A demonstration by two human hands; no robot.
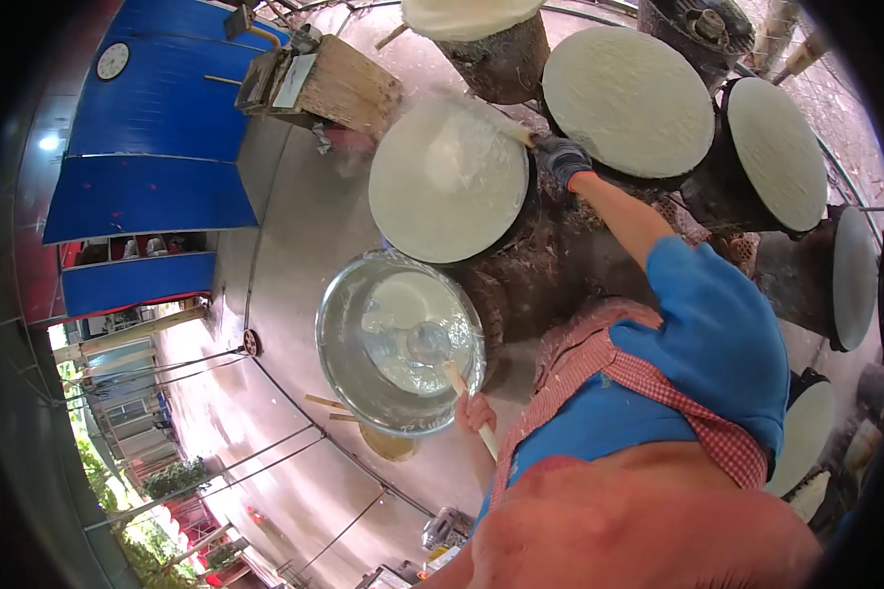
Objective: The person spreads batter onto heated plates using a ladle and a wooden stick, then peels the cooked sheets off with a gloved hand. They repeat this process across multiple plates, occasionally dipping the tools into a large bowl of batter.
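Griddle in work: round dark griddle coated with pale batter (449, 182), at centre of view, was being smoothed by a wooden spreader stick (506, 128) laid across its upper right edge.
Right hand: dark-gloved right hand (561, 157) was seen closed round the stick's end, arm stretched out over the griddle rim.
Left hand: bare left hand (475, 412) was seen gripping the wooden handle of a metal ladle (430, 344), fingers wrapped shut.
Batter bowl: large shiny steel bowl (339, 358) was placed just below the worked griddle; ladle cup rested in a shallow pool of white batter, much of the bowl's bottom showing bare.
Progress: batter was judged almost fully spread on this griddle, faint streaks left near the stick; peeling off not yet done.
Other griddles: second round griddle (627, 86) and third round griddle (778, 152) to the right were already covered with even pale sheets; more coated discs were seen along the right edge.
Clothing: blue sleeve and red checked apron (599, 368) were seen below.
Surroundings: wooden box (349, 86) and blue panels with a clock (113, 61) were noted upper left.
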